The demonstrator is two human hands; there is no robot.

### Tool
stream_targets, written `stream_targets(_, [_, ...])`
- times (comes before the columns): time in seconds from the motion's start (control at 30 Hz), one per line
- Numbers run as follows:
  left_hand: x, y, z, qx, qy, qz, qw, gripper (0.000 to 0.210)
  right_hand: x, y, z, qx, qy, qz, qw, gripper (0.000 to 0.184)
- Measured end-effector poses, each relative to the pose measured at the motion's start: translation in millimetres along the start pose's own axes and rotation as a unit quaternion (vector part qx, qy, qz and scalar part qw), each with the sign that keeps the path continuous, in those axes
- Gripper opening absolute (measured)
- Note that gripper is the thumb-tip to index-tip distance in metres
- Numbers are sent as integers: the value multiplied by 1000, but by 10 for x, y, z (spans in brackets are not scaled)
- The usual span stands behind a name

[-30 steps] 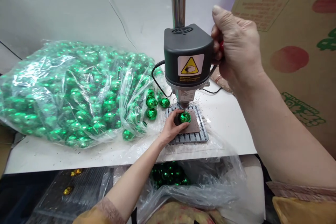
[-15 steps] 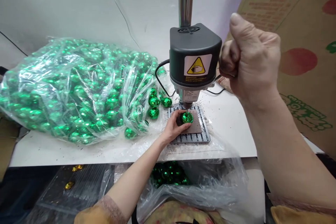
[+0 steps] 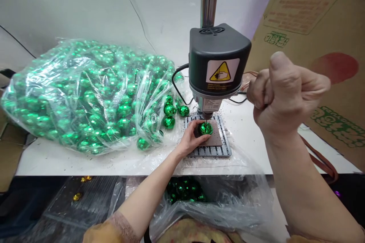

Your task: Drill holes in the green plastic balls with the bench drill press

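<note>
My left hand (image 3: 190, 137) pinches a shiny green faceted ball (image 3: 205, 128) between thumb and fingers. The ball rests on a brown board (image 3: 214, 141) on the slotted metal base (image 3: 226, 148) of a small bench drill press (image 3: 219, 59). Directly above it is the drill chuck, with the thin bit at the ball's top. My right hand (image 3: 288, 91) is closed in a fist, raised to the right of the black motor housing. What its fingers wrap round, if anything, is hidden.
A big clear plastic bag (image 3: 85, 98) of green balls covers the table's left side, with several loose balls (image 3: 169, 122) by its mouth. An open plastic bag (image 3: 185, 190) with more balls hangs below the front edge. A large cardboard box (image 3: 310, 38) stands right; dark shavings dot the white tabletop (image 3: 253, 152).
My right fist has come down and a little to the right beside the drill press. The left hand still holds the ball under the bit. The view has shifted slightly.
</note>
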State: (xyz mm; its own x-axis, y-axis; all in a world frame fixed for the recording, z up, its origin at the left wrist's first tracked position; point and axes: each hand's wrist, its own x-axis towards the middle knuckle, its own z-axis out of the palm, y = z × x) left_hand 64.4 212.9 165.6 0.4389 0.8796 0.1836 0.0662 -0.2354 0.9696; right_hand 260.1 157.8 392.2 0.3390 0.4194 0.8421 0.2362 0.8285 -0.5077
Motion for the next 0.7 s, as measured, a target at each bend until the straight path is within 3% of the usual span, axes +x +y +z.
stream_targets(0.7, [-11, -52, 0, 6, -4, 12, 1000, 67, -363, 66, -97, -26, 23, -46, 998, 66])
